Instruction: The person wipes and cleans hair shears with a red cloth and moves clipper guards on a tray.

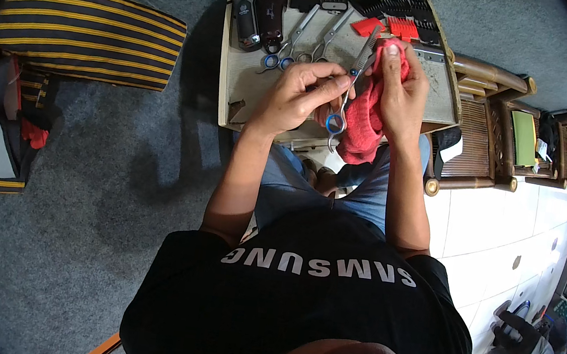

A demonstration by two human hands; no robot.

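Note:
My left hand point(296, 93) grips a pair of thinning shears point(364, 59) near the pivot, with the comb-toothed blade pointing away from me and a blue-lined finger ring hanging below. My right hand point(403, 88) holds a bunched red cloth point(365, 123), its thumb pressing a fold beside the shears' blades. Beyond my hands, on a wooden board or tray point(232, 75), lie two more pairs of scissors point(298, 33), a black hair clipper point(246, 16) and a dark maroon clipper point(273, 11). Red clipper guards point(402, 28) sit near black ones point(384, 3).
Bamboo chairs point(472, 128) stand at the right, one bearing a green folder point(523, 137). A striped cloth-covered piece point(88, 33) lies on the left over grey carpet point(90, 153). My knees are under the board. Another person point(533, 351) is at the far lower right.

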